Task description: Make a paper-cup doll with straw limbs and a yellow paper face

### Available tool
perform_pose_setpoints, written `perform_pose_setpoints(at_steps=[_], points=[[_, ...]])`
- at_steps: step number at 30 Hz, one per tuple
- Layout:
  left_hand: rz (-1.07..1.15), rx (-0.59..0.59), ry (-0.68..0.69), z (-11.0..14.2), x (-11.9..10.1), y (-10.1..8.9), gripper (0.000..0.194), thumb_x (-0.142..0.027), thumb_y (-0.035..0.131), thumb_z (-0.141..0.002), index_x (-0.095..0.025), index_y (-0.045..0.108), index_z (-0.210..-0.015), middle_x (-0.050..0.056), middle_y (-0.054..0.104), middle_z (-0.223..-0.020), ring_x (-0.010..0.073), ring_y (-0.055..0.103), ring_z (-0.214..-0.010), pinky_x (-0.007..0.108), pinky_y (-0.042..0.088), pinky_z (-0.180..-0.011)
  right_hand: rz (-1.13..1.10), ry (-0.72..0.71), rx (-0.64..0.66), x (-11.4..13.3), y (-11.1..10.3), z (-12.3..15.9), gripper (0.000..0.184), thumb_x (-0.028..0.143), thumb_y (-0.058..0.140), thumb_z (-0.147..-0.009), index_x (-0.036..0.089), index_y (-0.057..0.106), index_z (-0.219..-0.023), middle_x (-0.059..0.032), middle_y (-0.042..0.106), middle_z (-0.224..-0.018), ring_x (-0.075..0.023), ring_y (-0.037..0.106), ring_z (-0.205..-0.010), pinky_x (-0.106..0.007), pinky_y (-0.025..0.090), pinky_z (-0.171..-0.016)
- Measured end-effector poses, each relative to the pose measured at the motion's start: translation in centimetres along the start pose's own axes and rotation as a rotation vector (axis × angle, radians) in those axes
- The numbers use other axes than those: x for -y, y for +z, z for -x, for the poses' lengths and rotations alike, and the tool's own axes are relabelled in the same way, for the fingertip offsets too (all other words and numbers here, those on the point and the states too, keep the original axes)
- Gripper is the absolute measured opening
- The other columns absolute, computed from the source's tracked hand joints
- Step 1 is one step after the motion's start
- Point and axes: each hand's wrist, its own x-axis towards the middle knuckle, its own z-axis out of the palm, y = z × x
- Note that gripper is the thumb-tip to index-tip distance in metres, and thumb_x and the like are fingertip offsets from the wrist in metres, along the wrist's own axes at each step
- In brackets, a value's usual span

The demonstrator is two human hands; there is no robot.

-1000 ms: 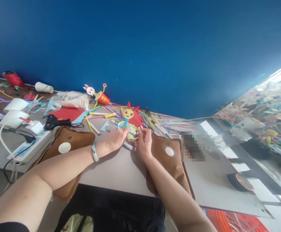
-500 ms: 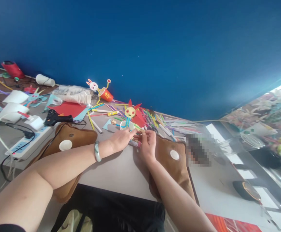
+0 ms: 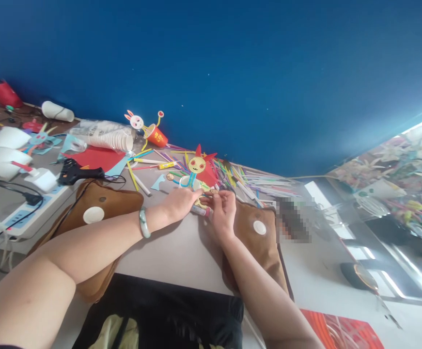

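Observation:
A paper-cup figure stands just beyond my hands, with a round yellow face (image 3: 196,165), red ears, a white cup (image 3: 189,183) and blue pipe-cleaner limbs. One limb ends in a small round disc (image 3: 170,177) on the left. My left hand (image 3: 177,202) is closed near the cup's front, its fingertips close to those of the other hand; what it grips is hidden. Thumb and fingers of my right hand (image 3: 224,211) pinch a small round paper piece (image 3: 212,192). A glue stick (image 3: 199,210) with a pink end lies below the fingertips, partly covered.
Pipe cleaners (image 3: 265,182) and red paper (image 3: 94,159) spread behind. Left are a glue gun (image 3: 82,173), power strip (image 3: 32,213) and stacked cups (image 3: 114,141). A finished-looking rabbit cup (image 3: 156,135) leans near the wall. Brown cushions (image 3: 256,242) flank the work spot.
The view has shifted slightly, so most things sit further left. The figure's face is turned a little, and its left disc and blue limb show more clearly. Both hands stay close together.

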Motion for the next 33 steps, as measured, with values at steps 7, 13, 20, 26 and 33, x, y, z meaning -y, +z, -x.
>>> perform_pose_setpoints(at_steps=[7, 13, 20, 26, 33], points=[[0.034, -0.048, -0.004, -0.5, 0.7, 1.3, 0.031, -0.021, 0.037, -0.1, -0.019, 0.065, -0.114, 0.008, 0.07, -0.084, 0.0214, 0.067, -0.073, 0.029, 0.046, -0.064, 0.022, -0.015, 0.042, 0.4, -0.1, 0.2, 0.028, 0.046, 0.062, -0.092, 0.024, 0.043, -0.093, 0.0001, 0.073, -0.085, -0.0134, 0.072, -0.061, -0.032, 0.064, -0.064], [-0.001, -0.045, -0.016, -0.5, 0.5, 1.6, 0.031, -0.018, 0.038, -0.099, -0.02, 0.064, -0.116, 0.007, 0.069, -0.08, 0.0217, 0.066, -0.07, 0.029, 0.041, -0.059, 0.036, -0.031, 0.063, 0.5, -0.1, 0.3, 0.024, 0.043, 0.06, -0.094, 0.024, 0.045, -0.093, 0.0006, 0.072, -0.085, -0.0132, 0.072, -0.062, -0.031, 0.063, -0.065], [0.022, -0.064, -0.038, -0.7, 0.9, 2.1, 0.031, -0.02, 0.038, -0.099, -0.021, 0.063, -0.119, 0.006, 0.066, -0.074, 0.0218, 0.065, -0.066, 0.03, 0.044, -0.062, 0.05, -0.039, 0.075, 0.7, -0.1, 0.3, 0.023, 0.042, 0.06, -0.094, 0.025, 0.045, -0.094, 0.0007, 0.071, -0.086, -0.0135, 0.071, -0.063, -0.034, 0.064, -0.068], [0.056, -0.092, -0.018, -0.8, 1.1, 2.0, 0.028, -0.025, 0.039, -0.101, -0.021, 0.065, -0.11, 0.008, 0.069, -0.08, 0.0217, 0.066, -0.069, 0.031, 0.042, -0.061, 0.061, -0.035, 0.093, 0.8, 0.0, 0.4, 0.021, 0.04, 0.061, -0.093, 0.024, 0.048, -0.092, 0.0015, 0.069, -0.084, -0.013, 0.071, -0.063, -0.033, 0.063, -0.067], [0.067, -0.07, -0.059, -1.0, 1.4, 1.8, 0.031, -0.027, 0.036, -0.102, -0.02, 0.067, -0.102, 0.006, 0.063, -0.072, 0.0202, 0.061, -0.064, 0.031, 0.039, -0.062, 0.253, -0.062, 0.08, 2.7, -0.6, -0.1, 0.018, 0.038, 0.064, -0.089, 0.021, 0.056, -0.089, -0.002, 0.07, -0.091, -0.0117, 0.066, -0.063, -0.027, 0.057, -0.058]])
